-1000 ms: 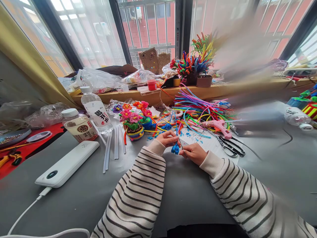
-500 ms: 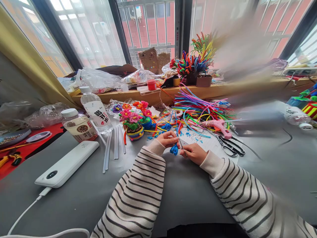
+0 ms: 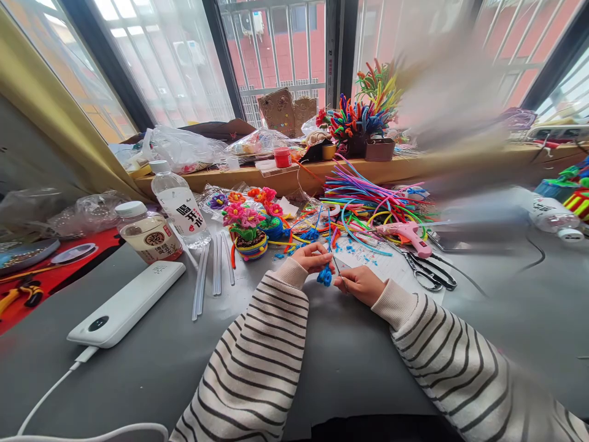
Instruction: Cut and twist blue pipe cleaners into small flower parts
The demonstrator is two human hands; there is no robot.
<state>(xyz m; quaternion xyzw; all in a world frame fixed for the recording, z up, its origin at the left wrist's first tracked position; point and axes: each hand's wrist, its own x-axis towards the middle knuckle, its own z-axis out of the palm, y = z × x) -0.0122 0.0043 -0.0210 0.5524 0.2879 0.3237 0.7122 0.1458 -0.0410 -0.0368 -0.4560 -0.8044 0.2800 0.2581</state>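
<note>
Left hand [image 3: 313, 258]: fingers pinched on the stem [image 3: 329, 236] of 1 blue flower [image 3: 324, 276], fuzzy, looped, head down between the 2 hands. Right hand [image 3: 365, 285]: fingers closed on 1 thin tool [image 3: 337, 267], near the flower. Beyond: 1 glue gun [image 3: 407, 233], pink; scissors [image 3: 435, 274], looped handles. Below: surface [image 3: 345, 368], grey, smooth.

Two hands, one left hand [image 3: 315, 259] and one right hand [image 3: 365, 285], hold one blue pipe-cleaner flower [image 3: 324, 275] and one slim metal tool [image 3: 339, 270]. There are three plastic bottles [image 3: 181, 212], one power bank [image 3: 126, 304], one glue gun [image 3: 407, 234], one pair of scissors [image 3: 419, 265] and at least three clear glue sticks [image 3: 199, 288]. Loose pipe cleaners [image 3: 363, 187] are too many to count.
</note>
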